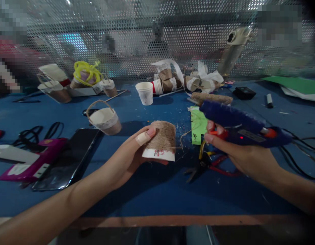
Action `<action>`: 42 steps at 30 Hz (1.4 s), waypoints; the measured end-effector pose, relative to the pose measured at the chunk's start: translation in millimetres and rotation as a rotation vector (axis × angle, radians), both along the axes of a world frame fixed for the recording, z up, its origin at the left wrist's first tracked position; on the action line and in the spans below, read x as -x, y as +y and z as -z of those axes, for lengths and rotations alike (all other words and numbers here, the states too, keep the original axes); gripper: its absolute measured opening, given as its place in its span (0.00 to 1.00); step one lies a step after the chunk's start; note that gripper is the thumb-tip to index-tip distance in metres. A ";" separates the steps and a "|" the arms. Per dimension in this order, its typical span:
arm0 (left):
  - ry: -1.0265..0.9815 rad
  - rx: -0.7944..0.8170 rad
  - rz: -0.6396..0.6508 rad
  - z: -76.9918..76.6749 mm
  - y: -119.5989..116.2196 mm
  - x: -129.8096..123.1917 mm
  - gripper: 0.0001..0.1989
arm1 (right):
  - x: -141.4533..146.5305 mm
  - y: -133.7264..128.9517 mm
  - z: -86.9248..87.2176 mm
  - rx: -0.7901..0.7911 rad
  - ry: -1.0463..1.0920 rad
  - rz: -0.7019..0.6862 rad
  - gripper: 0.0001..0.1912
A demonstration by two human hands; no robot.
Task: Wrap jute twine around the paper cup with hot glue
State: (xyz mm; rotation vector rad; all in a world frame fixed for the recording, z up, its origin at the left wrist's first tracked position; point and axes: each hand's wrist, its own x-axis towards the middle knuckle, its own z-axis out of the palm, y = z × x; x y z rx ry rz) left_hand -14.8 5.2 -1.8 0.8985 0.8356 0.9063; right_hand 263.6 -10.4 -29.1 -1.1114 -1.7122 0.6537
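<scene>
My left hand [137,148] is closed around a paper cup [161,139] turned upside down, with brown twine wound over most of it and a white band bare at its rim. A loose end of twine [183,141] trails from the cup's right side. A bandage wraps my left thumb. In my right hand [231,143] is a blue glue gun [239,124] with an orange trigger and a lit red light, its nozzle pointing left above the table. Beneath that hand lie pliers [204,161] with red and yellow handles, beside a green paper slip [197,126].
A small handled basket [105,120], a phone [68,158] and a magenta power strip [35,161] occupy the left. Farther back stand a white paper cup [144,93], more covered cups [167,81] and a twine roll [213,98]. Perforated metal mesh [132,44] closes off the back.
</scene>
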 end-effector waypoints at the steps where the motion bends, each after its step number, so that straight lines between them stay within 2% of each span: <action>1: 0.007 0.003 -0.017 -0.2 0.0 0.1 0.14 | 4.3 -2.8 -2.6 0.013 0.027 0.002 0.03; 3: 0.019 -0.001 -0.038 -0.7 0.2 0.5 0.14 | 11.1 -7.3 -9.1 0.023 0.022 -0.073 0.05; 7: -0.017 -0.051 -0.047 0.7 1.4 3.2 0.15 | 13.6 -9.9 -18.5 -0.017 0.027 -0.331 0.11; 9: -0.050 -0.067 -0.053 2.1 1.9 4.6 0.14 | 11.3 -9.1 -19.2 -0.025 0.011 -0.385 0.11; 15: -0.053 -0.099 -0.118 0.4 0.3 2.1 0.16 | 7.9 -6.5 -19.1 -0.069 -0.188 -0.330 0.12; 19: 0.002 -0.119 -0.175 -1.8 -0.8 1.3 0.17 | 7.7 -7.0 -17.1 -0.051 -0.209 -0.303 0.12; 24: 0.057 -0.176 -0.203 -0.8 -0.5 3.5 0.13 | 5.6 -9.5 -12.3 -0.075 -0.222 -0.293 0.12; 34: 0.156 -0.257 -0.134 4.5 -1.5 7.4 0.18 | 8.3 -14.1 -13.6 -0.157 -0.324 -0.249 0.12; 42: 0.148 -0.239 -0.273 -6.7 -3.4 1.0 0.15 | 8.2 -13.0 -17.7 -0.172 -0.365 -0.225 0.12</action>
